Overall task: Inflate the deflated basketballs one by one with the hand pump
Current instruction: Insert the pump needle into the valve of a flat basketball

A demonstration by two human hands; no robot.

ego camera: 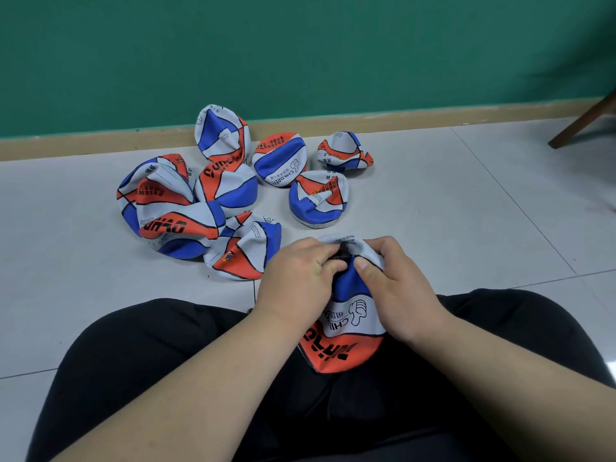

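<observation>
The ball (350, 318) in my lap is limp, light and soft, a crumpled skin that folds under any pressure; its pebbled cover should give fair grip; I judge the best hold is the bunched skin right round the valve, to brace it against the needle. My left hand (300, 271) has its fingers curled, pinching a small black part (343, 252) at the ball's top fold; my right hand (390, 278) pinches the white skin just beside it, thumb on the blue panel; whether that part is valve or pump tip I cannot tell. On the floor (466, 211) ahead, near the skirting (400, 118) at its far edge, I count eight more flat balls in a loose pile (213, 195), several touching; nine in all; no pump body shows.
</observation>
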